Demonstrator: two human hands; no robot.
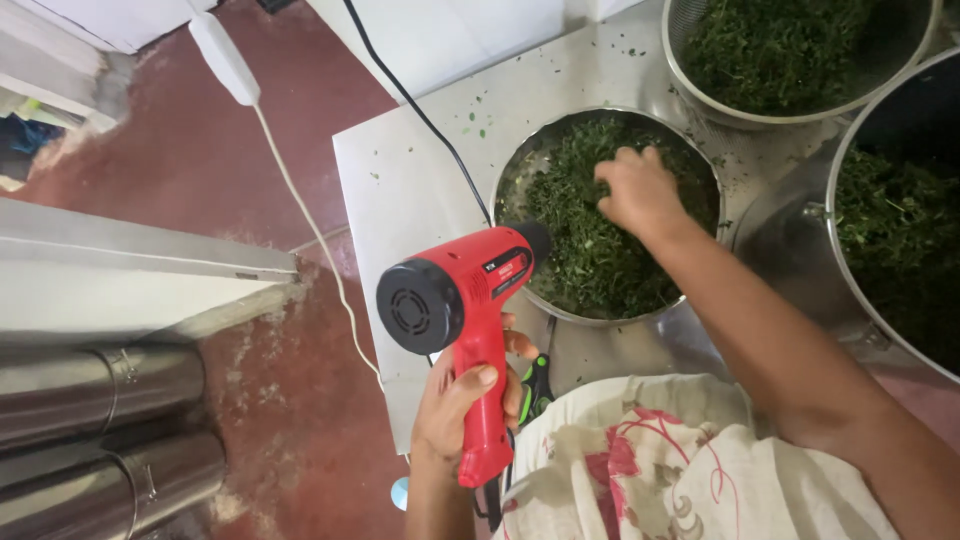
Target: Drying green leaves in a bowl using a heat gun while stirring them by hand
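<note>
My left hand (462,395) grips the handle of a red heat gun (468,295). Its black nozzle points at a steel bowl (512,175) full of chopped green leaves (590,255) on a steel table (400,190). My right hand (640,190) reaches into that bowl, fingers down in the leaves at its far side. The gun's black cord (415,105) runs away across the table. Whether the right hand holds any leaves cannot be told.
A second bowl of leaves (790,45) stands at the back, and a large steel pot of leaves (900,230) at the right. A white cable with a switch box (225,55) crosses the red floor. Steel pipes (100,440) lie at the lower left. A floral cloth (680,470) covers my lap.
</note>
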